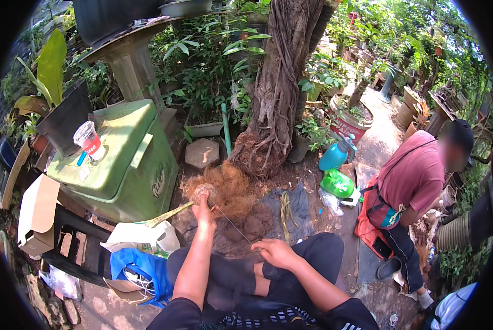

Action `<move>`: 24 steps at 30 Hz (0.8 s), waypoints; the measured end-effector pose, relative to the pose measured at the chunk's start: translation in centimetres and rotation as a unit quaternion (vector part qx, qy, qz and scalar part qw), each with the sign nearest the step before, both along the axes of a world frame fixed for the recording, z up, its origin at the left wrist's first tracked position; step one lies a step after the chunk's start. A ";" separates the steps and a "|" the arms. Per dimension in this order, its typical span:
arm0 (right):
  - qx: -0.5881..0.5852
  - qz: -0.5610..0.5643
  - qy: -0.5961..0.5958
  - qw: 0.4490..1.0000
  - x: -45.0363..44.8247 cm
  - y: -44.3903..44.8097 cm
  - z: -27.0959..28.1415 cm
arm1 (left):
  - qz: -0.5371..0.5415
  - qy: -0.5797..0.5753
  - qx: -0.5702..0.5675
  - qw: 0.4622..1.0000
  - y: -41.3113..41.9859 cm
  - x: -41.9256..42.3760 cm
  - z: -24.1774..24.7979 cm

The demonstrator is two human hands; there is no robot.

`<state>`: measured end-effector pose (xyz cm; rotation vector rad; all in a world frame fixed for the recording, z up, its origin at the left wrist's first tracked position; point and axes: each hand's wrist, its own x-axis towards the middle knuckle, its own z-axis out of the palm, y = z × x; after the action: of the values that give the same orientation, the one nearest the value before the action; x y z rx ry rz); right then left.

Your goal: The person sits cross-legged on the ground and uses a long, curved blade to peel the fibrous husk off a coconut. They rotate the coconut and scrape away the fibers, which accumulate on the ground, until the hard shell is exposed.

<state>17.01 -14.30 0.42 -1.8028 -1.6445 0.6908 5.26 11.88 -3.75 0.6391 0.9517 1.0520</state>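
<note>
My left hand (204, 209) is stretched forward and grips a round ball wrapped in thread (205, 192), with a green-yellow stalk (170, 214) sticking out to its left. A thin string (235, 226) runs taut from the ball to my right hand (274, 252), which pinches it above my lap. Behind and beside the ball lies a loose heap of orange-brown coir fibre (230, 185). Nearer me is a dark brown mound (257, 220) on the ground. On a dark plastic sheet (271, 200) rest some long greenish strips (287, 210).
A green cooler box (118, 181) with a plastic cup (90, 142) stands left, near a blue bag (139, 268) and black chair (81, 251). A tree trunk (275, 82) rises ahead. Right are a blue spray bottle (333, 156), a green container (338, 183) and a bending person (411, 177).
</note>
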 end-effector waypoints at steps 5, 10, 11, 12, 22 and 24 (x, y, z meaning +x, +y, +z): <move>0.033 -0.011 -0.010 0.999 0.8 0.1 0.2 | 0.022 -0.017 -0.007 1.000 0.3 -0.5 1.4; 0.038 -0.026 -0.009 0.999 0.6 0.5 -0.7 | 0.051 -0.019 0.024 0.998 0.3 -0.4 3.1; 0.040 -0.040 -0.012 0.998 0.4 0.7 -1.0 | 0.040 -0.019 0.061 0.997 0.5 -0.2 3.6; 0.037 -0.057 -0.017 0.998 0.1 0.7 -1.3 | 0.036 -0.011 0.088 0.995 0.7 0.1 4.1; 0.055 -0.106 -0.112 0.987 -0.8 2.6 -4.3 | 0.059 0.035 0.213 0.975 3.5 1.2 2.3; 0.064 -0.093 -0.121 0.986 -0.8 3.8 -5.7 | 0.073 0.056 0.264 0.960 4.1 1.5 1.9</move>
<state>16.25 -10.47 -5.28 -1.9761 -1.6024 0.2861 6.73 15.94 -1.83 1.0897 0.8229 1.4323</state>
